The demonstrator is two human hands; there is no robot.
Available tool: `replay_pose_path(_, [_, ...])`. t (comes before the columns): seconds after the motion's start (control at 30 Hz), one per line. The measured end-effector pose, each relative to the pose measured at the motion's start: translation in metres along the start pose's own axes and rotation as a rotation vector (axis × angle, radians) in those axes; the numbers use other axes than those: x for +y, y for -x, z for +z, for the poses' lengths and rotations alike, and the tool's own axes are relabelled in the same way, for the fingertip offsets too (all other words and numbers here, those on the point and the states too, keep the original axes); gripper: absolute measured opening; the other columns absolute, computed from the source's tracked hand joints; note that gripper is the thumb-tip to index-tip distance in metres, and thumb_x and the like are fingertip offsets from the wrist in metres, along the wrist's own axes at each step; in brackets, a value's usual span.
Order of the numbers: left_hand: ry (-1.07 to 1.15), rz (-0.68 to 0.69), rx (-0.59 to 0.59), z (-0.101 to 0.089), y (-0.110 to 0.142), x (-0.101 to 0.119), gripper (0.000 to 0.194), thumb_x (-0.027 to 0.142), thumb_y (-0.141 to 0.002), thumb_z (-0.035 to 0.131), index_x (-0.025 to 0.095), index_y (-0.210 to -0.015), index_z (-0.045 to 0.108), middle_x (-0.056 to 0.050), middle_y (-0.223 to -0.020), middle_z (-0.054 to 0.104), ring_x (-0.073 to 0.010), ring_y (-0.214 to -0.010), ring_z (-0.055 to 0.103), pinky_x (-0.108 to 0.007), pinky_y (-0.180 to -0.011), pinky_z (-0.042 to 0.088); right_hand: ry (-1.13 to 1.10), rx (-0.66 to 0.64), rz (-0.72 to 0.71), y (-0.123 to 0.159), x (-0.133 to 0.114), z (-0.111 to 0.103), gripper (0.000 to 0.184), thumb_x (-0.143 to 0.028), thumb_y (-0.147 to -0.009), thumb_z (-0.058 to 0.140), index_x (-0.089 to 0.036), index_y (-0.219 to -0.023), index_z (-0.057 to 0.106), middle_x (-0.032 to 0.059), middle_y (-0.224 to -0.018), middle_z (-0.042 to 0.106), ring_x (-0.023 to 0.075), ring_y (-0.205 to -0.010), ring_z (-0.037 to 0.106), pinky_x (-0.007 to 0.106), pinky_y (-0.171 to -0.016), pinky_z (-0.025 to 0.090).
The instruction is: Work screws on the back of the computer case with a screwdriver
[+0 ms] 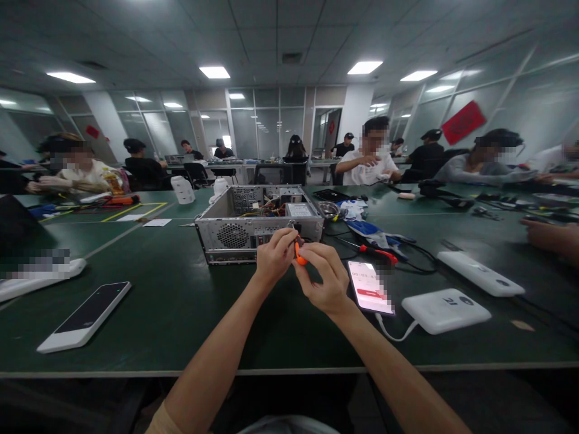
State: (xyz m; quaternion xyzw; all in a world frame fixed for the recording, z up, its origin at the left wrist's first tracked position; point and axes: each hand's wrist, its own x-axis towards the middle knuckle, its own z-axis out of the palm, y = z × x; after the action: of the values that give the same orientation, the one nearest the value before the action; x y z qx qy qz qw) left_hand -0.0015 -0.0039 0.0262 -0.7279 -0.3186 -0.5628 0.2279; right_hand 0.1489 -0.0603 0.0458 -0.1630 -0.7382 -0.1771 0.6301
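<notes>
An open grey computer case lies on the green table in front of me, its rear panel with the fan grille facing me. My left hand is closed, fingers pinched at the case's rear edge on the shaft of an orange-handled screwdriver. My right hand is closed around the screwdriver's orange handle, just right of the left hand. Cables and a power supply show inside the case.
A lit phone lies right of my hands, cabled to a white power bank. Another white device, a red screwdriver and blue gloves sit beyond. A white-edged phone lies left. Several people sit at surrounding tables; another person's hand is at right.
</notes>
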Motion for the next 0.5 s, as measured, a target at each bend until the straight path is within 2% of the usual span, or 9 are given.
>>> replay_pose_path(0.07, [0.012, 0.011, 0.018, 0.0000, 0.0005, -0.0005, 0.021, 0.019, -0.100, 0.052, 0.016, -0.115, 0.066, -0.010, -0.111, 0.073, -0.0127, -0.094, 0.073, -0.016, -0.069, 0.055, -0.001, 0.008, 0.002, -0.0001, -0.0007, 0.0007, 0.033, -0.009, -0.084, 0.069, -0.021, -0.113, 0.062, 0.0096, -0.104, 0.067, 0.0233, -0.100, 0.067, 0.041, -0.086, 0.059])
replay_pose_path(0.23, [0.012, 0.019, 0.018, 0.0032, 0.0032, -0.0027, 0.018, 0.019, -0.098, 0.055, 0.016, -0.112, 0.066, -0.010, -0.108, 0.074, -0.0124, -0.089, 0.073, -0.015, -0.066, 0.054, 0.104, 0.014, 0.105, 0.0010, 0.0010, -0.0011, 0.023, -0.025, -0.084, 0.076, -0.023, -0.102, 0.062, 0.0050, -0.089, 0.065, 0.0198, -0.083, 0.064, 0.035, -0.071, 0.058])
replay_pose_path(0.3, [0.003, -0.013, 0.007, 0.0052, 0.0042, -0.0036, 0.017, 0.023, -0.098, 0.057, 0.017, -0.111, 0.066, -0.010, -0.109, 0.073, -0.0114, -0.084, 0.072, -0.015, -0.064, 0.053, 0.098, 0.008, 0.101, 0.0006, 0.0011, -0.0020, 0.021, -0.023, -0.084, 0.075, -0.023, -0.101, 0.062, 0.0049, -0.088, 0.066, 0.0194, -0.081, 0.065, 0.034, -0.070, 0.057])
replay_pose_path(0.43, [0.026, -0.039, 0.011, 0.0055, 0.0043, -0.0027, 0.018, 0.031, -0.099, 0.057, 0.016, -0.107, 0.064, -0.009, -0.111, 0.073, -0.0046, -0.058, 0.064, -0.014, -0.052, 0.048, 0.109, 0.001, 0.086, -0.0007, -0.0012, -0.0024, 0.022, -0.019, -0.085, 0.073, -0.023, -0.104, 0.064, 0.0055, -0.090, 0.066, 0.0195, -0.082, 0.065, 0.035, -0.071, 0.058])
replay_pose_path(0.5, [0.021, -0.023, -0.008, 0.0033, 0.0033, -0.0011, 0.022, 0.032, -0.102, 0.052, 0.016, -0.114, 0.062, -0.009, -0.112, 0.073, -0.0035, -0.057, 0.062, -0.013, -0.050, 0.047, 0.112, -0.002, 0.083, -0.0004, -0.0022, -0.0020, 0.024, -0.016, -0.085, 0.072, -0.023, -0.106, 0.065, 0.0066, -0.093, 0.065, 0.0198, -0.084, 0.065, 0.035, -0.071, 0.058])
